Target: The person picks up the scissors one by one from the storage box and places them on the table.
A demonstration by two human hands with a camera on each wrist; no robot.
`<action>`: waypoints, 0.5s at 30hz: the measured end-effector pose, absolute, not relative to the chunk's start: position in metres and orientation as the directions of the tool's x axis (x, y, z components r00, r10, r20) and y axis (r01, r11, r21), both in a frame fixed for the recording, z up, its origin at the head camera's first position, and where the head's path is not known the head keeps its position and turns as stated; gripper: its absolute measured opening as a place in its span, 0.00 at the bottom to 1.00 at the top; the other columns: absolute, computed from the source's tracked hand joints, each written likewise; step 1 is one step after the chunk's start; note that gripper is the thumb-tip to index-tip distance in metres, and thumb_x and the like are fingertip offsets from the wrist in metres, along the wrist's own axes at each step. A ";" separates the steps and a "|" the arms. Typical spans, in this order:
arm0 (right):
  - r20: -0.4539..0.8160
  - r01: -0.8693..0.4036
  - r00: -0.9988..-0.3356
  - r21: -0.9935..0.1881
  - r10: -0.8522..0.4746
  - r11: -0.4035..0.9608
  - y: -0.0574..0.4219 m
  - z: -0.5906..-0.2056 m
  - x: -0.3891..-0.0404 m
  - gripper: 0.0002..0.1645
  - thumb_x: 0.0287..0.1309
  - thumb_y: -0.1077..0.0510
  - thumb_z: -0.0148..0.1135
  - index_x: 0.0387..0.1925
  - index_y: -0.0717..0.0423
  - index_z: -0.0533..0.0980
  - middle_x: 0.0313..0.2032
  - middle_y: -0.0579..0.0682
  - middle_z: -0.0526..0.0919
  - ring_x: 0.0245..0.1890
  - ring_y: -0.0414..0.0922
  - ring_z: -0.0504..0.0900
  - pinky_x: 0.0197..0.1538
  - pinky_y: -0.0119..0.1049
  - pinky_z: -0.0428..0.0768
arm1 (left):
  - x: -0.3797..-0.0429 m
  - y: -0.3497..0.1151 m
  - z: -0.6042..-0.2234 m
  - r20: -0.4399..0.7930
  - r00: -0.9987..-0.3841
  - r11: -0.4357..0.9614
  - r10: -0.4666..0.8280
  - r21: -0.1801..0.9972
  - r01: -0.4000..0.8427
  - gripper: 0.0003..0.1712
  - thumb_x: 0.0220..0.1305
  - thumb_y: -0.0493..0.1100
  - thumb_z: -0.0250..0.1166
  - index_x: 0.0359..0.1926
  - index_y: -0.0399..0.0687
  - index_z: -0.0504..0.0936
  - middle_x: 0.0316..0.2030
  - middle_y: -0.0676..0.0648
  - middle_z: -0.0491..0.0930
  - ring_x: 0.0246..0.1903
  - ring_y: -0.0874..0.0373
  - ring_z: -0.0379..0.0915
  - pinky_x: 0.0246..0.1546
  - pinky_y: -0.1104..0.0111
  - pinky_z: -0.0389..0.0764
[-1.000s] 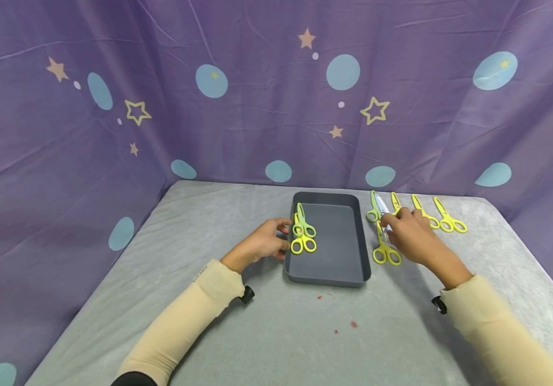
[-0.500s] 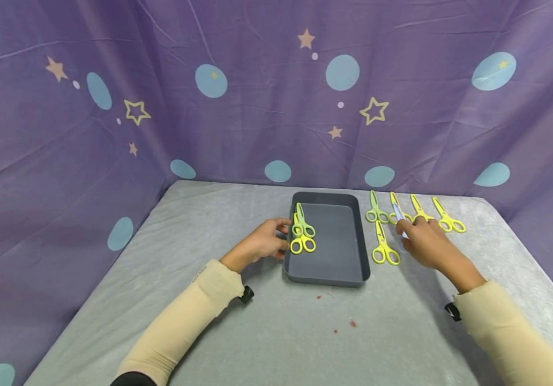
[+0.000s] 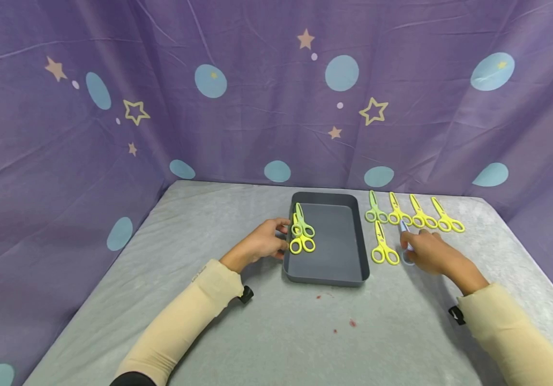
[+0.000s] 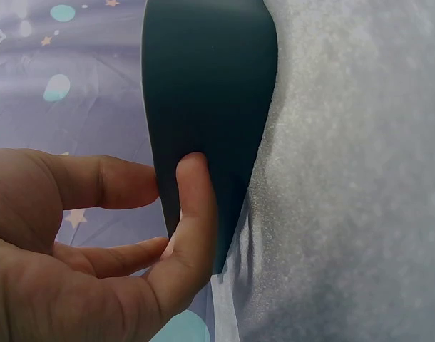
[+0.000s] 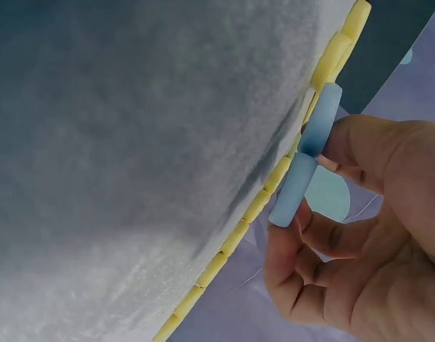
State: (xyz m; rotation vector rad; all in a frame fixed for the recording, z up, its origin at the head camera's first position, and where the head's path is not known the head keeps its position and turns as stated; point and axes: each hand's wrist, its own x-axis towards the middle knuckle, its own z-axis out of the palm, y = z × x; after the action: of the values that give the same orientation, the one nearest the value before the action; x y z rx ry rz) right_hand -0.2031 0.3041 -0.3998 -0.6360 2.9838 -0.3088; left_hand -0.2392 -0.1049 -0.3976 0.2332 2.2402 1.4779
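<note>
Right hand (image 3: 428, 252) pinches blue scissors (image 5: 297, 189); long axis seemingly fore-aft, tip toward curtain (image 3: 257, 123).

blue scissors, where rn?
Head view: the blue scissors are pinched in the right hand, right of the gray tray, just to the right of the front yellow scissors.

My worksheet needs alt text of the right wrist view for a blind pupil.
A right hand pinches blue scissors, handles facing the camera. Behind, yellow scissors lie in a line on gray cloth, with part of a dark tray at upper right.
</note>
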 end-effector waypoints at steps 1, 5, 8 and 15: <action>-0.042 -0.394 -0.910 -0.215 -0.411 0.894 0.305 -0.401 -0.204 0.09 0.61 0.66 0.66 0.42 0.57 0.77 0.32 0.52 0.79 0.34 0.52 0.75 0.36 0.49 0.72 | -0.239 -0.105 -0.398 -0.271 -0.887 0.416 0.374 0.904 -0.101 0.42 0.65 0.25 0.59 0.78 0.40 0.59 0.63 0.36 0.66 0.33 0.49 0.78 0.34 0.58 0.89; -0.049 -0.402 -0.905 -0.222 -0.422 0.888 0.306 -0.402 -0.204 0.09 0.61 0.66 0.66 0.43 0.57 0.77 0.31 0.52 0.79 0.34 0.52 0.75 0.37 0.50 0.73 | -0.239 -0.106 -0.397 -0.277 -0.885 0.424 0.374 0.900 -0.103 0.42 0.65 0.25 0.59 0.78 0.41 0.59 0.63 0.37 0.66 0.33 0.49 0.78 0.36 0.57 0.89; -0.055 -0.405 -0.903 -0.222 -0.426 0.887 0.306 -0.402 -0.205 0.09 0.61 0.66 0.66 0.42 0.57 0.77 0.31 0.51 0.78 0.35 0.52 0.76 0.38 0.52 0.74 | -0.239 -0.106 -0.397 -0.278 -0.884 0.424 0.377 0.900 -0.102 0.42 0.65 0.25 0.59 0.78 0.41 0.59 0.63 0.38 0.66 0.33 0.49 0.78 0.36 0.56 0.89; -0.094 -0.391 -0.901 -0.241 -0.423 0.888 0.307 -0.402 -0.209 0.08 0.63 0.65 0.65 0.43 0.56 0.77 0.31 0.52 0.77 0.34 0.50 0.75 0.35 0.47 0.75 | -0.239 -0.106 -0.398 -0.273 -0.887 0.423 0.374 0.901 -0.099 0.42 0.65 0.25 0.59 0.78 0.41 0.60 0.62 0.38 0.66 0.33 0.49 0.78 0.36 0.56 0.89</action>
State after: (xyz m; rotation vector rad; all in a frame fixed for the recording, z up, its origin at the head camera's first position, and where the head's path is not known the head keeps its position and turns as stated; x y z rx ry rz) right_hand -0.2093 0.3067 -0.4023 -0.6308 2.9114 -0.3268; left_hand -0.2392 -0.1060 -0.3976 0.2331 2.2468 1.4655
